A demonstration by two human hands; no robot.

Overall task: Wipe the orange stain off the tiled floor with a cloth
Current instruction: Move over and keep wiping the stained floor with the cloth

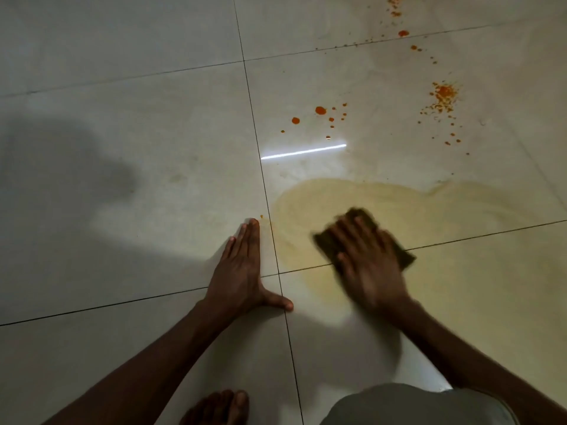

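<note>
Right hand (366, 265) pressed flat on cloth (362, 237) over smeared patch — orange stain (443, 96) lay ahead, toward floor's (122, 72) far right; left hand (242, 268) flat, bracing, empty.

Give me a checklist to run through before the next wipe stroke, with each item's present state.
1. Cloth under the wiping hand: ok. The right hand presses flat on the dark cloth.
2. Support: ok. The left hand lies flat on the tiled floor, fingers straight.
3. Smear cleared: not ok. A pale yellow smear spreads around the cloth.
4. Orange drops ahead: not ok. The drops beyond the smear are untouched.
5. Orange splatter far right: not ok. The splatter and the trail beyond it remain.
6. Cloth's wiping face clean enough: cannot tell; it faces down and the hand is blurred.
</note>
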